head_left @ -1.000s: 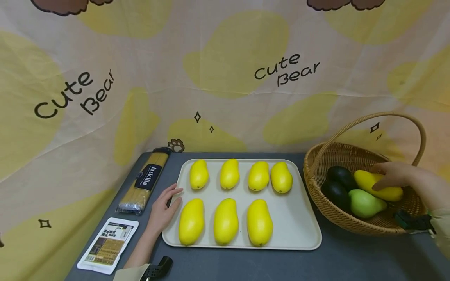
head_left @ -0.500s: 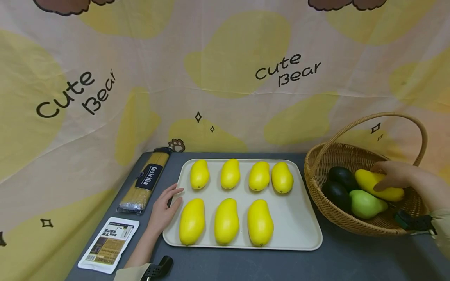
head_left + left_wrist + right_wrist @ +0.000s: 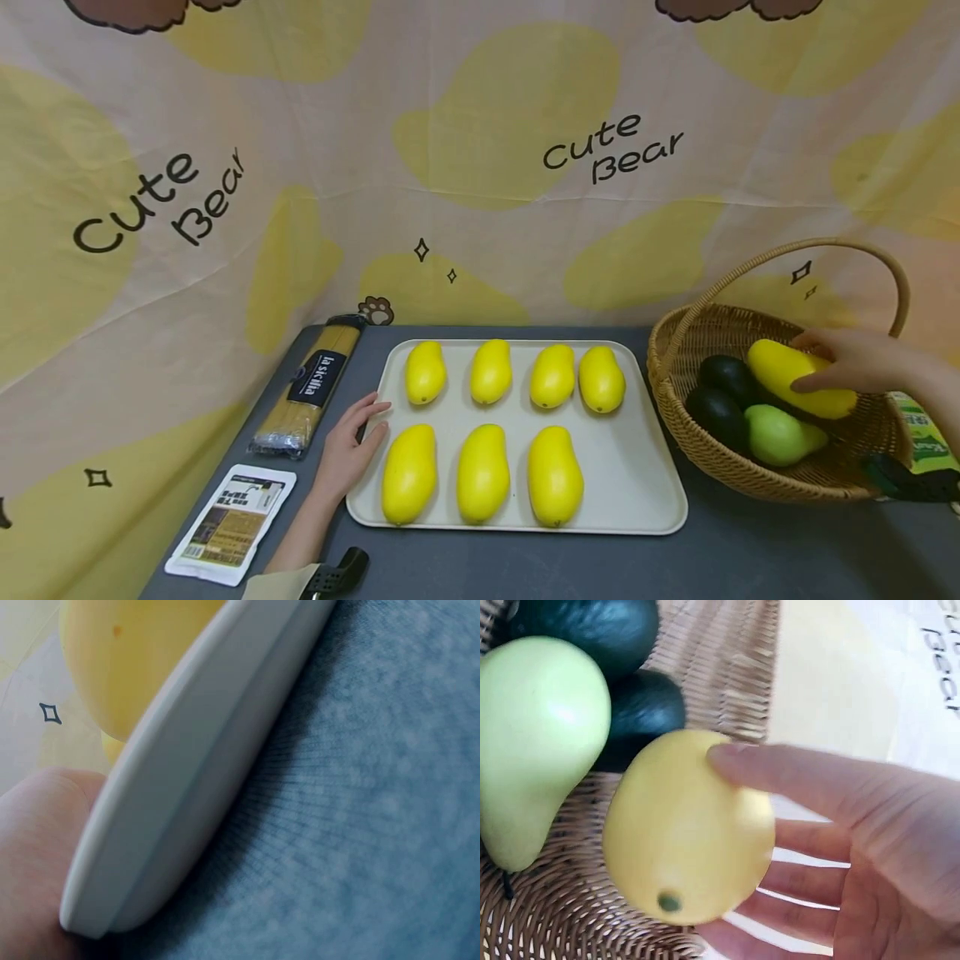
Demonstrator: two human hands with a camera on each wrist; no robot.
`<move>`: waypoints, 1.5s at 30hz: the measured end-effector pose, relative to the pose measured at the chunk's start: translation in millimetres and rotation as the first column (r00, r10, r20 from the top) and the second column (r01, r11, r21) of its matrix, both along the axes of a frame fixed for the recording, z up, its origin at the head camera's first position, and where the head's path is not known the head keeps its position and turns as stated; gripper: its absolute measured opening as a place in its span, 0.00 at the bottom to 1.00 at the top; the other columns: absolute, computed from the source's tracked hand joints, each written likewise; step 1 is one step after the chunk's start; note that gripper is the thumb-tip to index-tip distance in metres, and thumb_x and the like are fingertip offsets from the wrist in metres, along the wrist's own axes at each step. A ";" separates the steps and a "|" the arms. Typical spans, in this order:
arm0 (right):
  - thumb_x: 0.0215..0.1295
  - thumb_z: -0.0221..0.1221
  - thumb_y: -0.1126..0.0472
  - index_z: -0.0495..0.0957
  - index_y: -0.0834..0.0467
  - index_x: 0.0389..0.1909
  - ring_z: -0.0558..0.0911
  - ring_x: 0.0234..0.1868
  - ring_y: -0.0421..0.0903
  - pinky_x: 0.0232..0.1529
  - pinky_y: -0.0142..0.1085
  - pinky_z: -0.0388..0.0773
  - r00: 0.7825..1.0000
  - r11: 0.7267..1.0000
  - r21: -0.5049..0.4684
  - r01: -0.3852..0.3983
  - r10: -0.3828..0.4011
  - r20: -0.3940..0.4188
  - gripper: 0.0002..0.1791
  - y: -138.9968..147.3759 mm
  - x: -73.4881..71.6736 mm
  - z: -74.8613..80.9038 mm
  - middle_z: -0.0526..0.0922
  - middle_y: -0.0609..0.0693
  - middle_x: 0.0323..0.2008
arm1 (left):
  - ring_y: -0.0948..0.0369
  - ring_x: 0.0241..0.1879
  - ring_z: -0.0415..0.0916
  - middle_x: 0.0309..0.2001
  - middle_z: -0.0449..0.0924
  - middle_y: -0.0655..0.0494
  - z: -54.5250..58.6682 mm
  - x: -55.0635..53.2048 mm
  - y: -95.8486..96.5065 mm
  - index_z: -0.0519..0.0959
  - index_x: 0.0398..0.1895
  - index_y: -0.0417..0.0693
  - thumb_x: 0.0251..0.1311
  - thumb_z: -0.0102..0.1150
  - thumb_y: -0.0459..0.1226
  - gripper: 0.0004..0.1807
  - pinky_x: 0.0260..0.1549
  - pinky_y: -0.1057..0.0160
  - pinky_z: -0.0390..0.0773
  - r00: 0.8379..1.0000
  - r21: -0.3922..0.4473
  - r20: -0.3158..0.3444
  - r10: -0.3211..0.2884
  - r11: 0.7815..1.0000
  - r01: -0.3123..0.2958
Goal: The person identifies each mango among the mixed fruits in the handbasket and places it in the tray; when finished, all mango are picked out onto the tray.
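Observation:
My right hand (image 3: 855, 358) grips a yellow mango (image 3: 798, 379) inside the wicker basket (image 3: 701, 454). In the right wrist view the thumb (image 3: 765, 765) lies over the mango and the other fingers curl beneath it. Two dark avocados (image 3: 723, 396) and a green pear (image 3: 783, 435) lie beside it in the basket. At the left rim of the white tray (image 3: 630, 483), my left hand (image 3: 352, 446) rests with fingers extended. Several yellow mangoes (image 3: 482, 475) stand on that tray in two rows, the front row having a bare spot at its right end.
A pack of spaghetti (image 3: 317, 379) and a white pouch (image 3: 231, 525) lie left of the tray. The basket's tall handle (image 3: 832, 243) arches above the fruit. Behind the basket's right side shows a green package (image 3: 926, 433). A printed cloth (image 3: 480, 167) hangs at the back.
My right hand has lifted the mango slightly within the basket and tilted it. The right forearm shifted, uncovering the green package. My left hand has stayed at the tray rim.

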State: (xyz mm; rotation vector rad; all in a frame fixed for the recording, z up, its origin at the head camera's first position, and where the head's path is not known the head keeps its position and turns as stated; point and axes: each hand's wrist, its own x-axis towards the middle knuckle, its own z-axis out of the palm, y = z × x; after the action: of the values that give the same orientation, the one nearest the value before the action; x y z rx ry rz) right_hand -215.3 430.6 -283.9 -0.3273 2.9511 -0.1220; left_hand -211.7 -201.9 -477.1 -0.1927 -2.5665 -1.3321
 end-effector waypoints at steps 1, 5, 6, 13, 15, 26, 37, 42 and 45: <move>0.56 0.68 0.45 0.68 0.78 0.55 0.73 0.50 0.76 0.42 0.58 0.75 1.000 1.000 -0.010 0.003 -0.003 -0.014 0.42 -2.7 1.7 1.3 0.73 0.80 0.49 | 0.44 0.69 0.60 0.68 0.66 0.43 -0.5 0.0 -0.5 0.78 0.57 0.43 0.65 0.58 0.33 0.17 0.66 0.41 0.58 1.000 0.001 -0.001 0.001 1.000 -0.001; 0.57 0.66 0.42 0.68 0.75 0.58 0.74 0.50 0.74 0.41 0.58 0.74 0.998 0.995 -0.091 0.025 -0.030 -0.057 0.43 -15.7 10.8 4.1 0.74 0.77 0.51 | 0.44 0.69 0.60 0.68 0.65 0.43 -1.0 0.3 -1.5 0.78 0.57 0.43 0.65 0.58 0.33 0.17 0.65 0.41 0.58 1.000 0.003 -0.004 -0.001 1.000 0.001; 0.58 0.66 0.42 0.68 0.74 0.59 0.75 0.49 0.73 0.41 0.58 0.74 0.998 0.993 -0.116 0.030 -0.037 -0.058 0.43 -19.0 13.5 4.3 0.74 0.77 0.51 | 0.44 0.69 0.60 0.68 0.65 0.43 -1.1 0.4 -1.6 0.78 0.57 0.42 0.65 0.58 0.33 0.17 0.65 0.41 0.58 1.000 0.003 -0.004 -0.002 1.000 0.002; 0.63 0.63 0.46 0.63 0.71 0.65 0.75 0.53 0.71 0.41 0.57 0.76 0.998 0.953 -0.298 0.063 -0.068 -0.005 0.41 -37.7 33.4 -1.4 0.70 0.77 0.57 | 0.44 0.69 0.59 0.69 0.65 0.43 -1.5 0.1 -2.0 0.78 0.57 0.43 0.65 0.58 0.33 0.17 0.66 0.41 0.58 1.000 0.002 0.000 -0.001 1.000 0.001; 0.66 0.61 0.47 0.60 0.70 0.68 0.76 0.52 0.69 0.39 0.51 0.78 0.996 0.931 -0.353 0.091 -0.085 0.032 0.40 -41.3 38.6 -4.2 0.69 0.76 0.59 | 0.44 0.69 0.59 0.68 0.65 0.43 -1.5 0.1 -2.2 0.78 0.57 0.43 0.65 0.57 0.33 0.17 0.65 0.41 0.58 1.000 0.002 -0.003 -0.001 1.000 0.001; 0.76 0.48 0.59 0.54 0.57 0.72 0.82 0.48 0.42 0.44 0.41 0.82 0.959 0.588 -0.777 0.223 0.010 0.283 0.27 -57.5 63.1 -25.5 0.77 0.44 0.54 | 0.44 0.69 0.59 0.69 0.65 0.43 0.7 0.1 -2.8 0.78 0.57 0.42 0.66 0.57 0.33 0.17 0.65 0.41 0.58 1.000 -0.002 -0.002 -0.003 1.000 0.003; 0.78 0.43 0.62 0.48 0.62 0.74 0.80 0.54 0.49 0.50 0.43 0.80 0.893 0.365 -0.890 0.271 0.250 0.375 0.29 -101.5 82.0 -43.1 0.74 0.48 0.59 | 0.45 0.69 0.59 0.69 0.65 0.44 2.3 -0.2 -1.0 0.78 0.58 0.43 0.66 0.57 0.33 0.17 0.66 0.41 0.57 1.000 0.001 0.016 -0.001 1.000 0.001; 0.77 0.46 0.59 0.40 0.67 0.75 0.78 0.56 0.44 0.52 0.41 0.79 0.879 0.382 -0.869 0.315 0.228 0.419 0.35 -125.3 89.6 -54.8 0.63 0.61 0.68 | 0.44 0.69 0.59 0.69 0.65 0.43 2.5 0.0 -0.5 0.78 0.58 0.43 0.66 0.57 0.33 0.17 0.66 0.42 0.57 1.000 0.003 0.015 -0.002 1.000 0.002; 0.76 0.48 0.57 0.40 0.68 0.75 0.77 0.57 0.43 0.51 0.40 0.79 0.872 0.399 -0.848 0.350 0.192 0.450 0.38 -139.5 92.4 -66.8 0.55 0.67 0.70 | 0.44 0.69 0.59 0.68 0.65 0.43 2.4 0.6 -0.3 0.78 0.57 0.42 0.66 0.57 0.33 0.17 0.66 0.42 0.57 1.000 0.002 0.016 -0.003 1.000 0.003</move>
State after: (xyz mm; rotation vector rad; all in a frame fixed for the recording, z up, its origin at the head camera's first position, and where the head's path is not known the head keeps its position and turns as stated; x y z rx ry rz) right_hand -122.9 291.1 -350.7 -0.2039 2.0477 -1.6440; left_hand -211.1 -202.1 -474.7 -0.1863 -2.5786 -1.3426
